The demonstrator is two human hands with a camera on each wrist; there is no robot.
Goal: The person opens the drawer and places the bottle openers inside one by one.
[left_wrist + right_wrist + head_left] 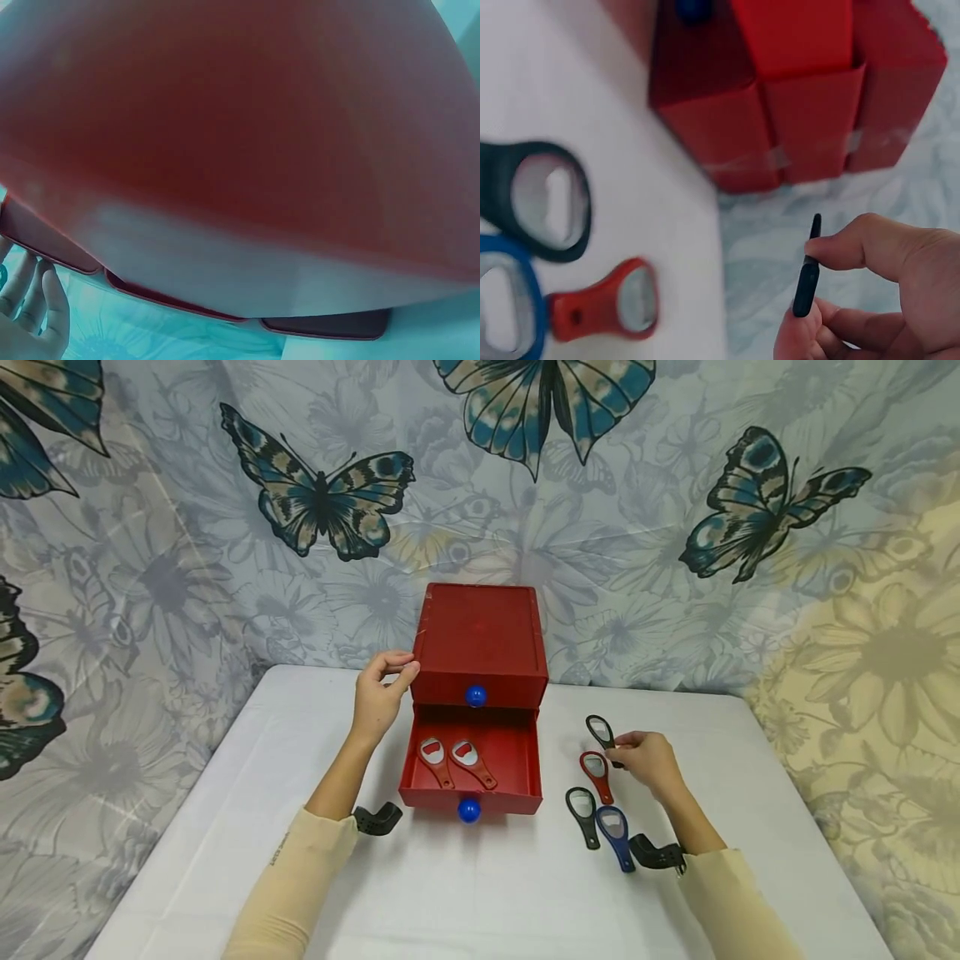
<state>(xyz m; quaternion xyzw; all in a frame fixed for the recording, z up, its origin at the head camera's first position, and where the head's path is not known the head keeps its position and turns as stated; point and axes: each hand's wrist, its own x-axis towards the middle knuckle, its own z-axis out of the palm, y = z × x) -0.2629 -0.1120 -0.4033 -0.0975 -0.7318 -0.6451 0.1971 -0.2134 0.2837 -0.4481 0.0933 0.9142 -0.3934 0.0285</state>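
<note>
A red two-drawer box [480, 631] with blue knobs stands on the table, its lower drawer [517, 777] pulled out. Two red bottle openers [435, 760] lie side by side in that drawer. My left hand [380, 693] touches the box's upper left side; in the left wrist view its fingers [34, 300] look fairly straight. My right hand [648, 760] pinches a black bottle opener [600, 731] between thumb and fingers. Near that hand on the table lie a red bottle opener [596, 772], another black bottle opener [582, 818] and a blue bottle opener [615, 835].
A white-covered table [480, 902] carries everything. Behind it hangs a floral cloth [600, 610] printed with butterflies. Black wrist camera mounts [378, 820] stick out from both sleeves, the right one close to the blue bottle opener.
</note>
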